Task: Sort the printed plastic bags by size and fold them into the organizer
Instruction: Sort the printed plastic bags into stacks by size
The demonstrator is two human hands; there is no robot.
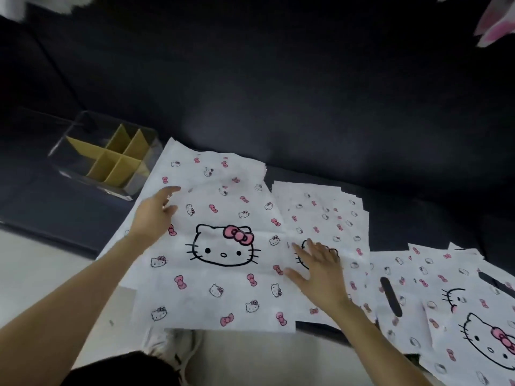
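The bags lie in piles on the seat of the dark sofa (306, 93), so that each size has its own place. The big bag (223, 296), with the large cat face on it, is on top of the pile in the middle. A pile of smaller bags (320, 213) lies just beside it on the right. More bags (459, 302) lie farther right, some on top of each other and not so neat.

The organizer (111, 160) is a clear box with yellow card walls inside. It sits on the sofa near the top left corner of the big bag, close enough to reach. It looks empty, but the picture is a bit blurry there.

The left hand (156, 215) reaches forward over the left side of the big bag. Its fingers are straight and point up toward the far corner, and they hold nothing.

The right hand (320, 274) lies flat, fingers spread, where the big bag meets the smaller pile. It presses down and grips nothing. I think both hands are smoothing the big bag flat, so it can be folded next.
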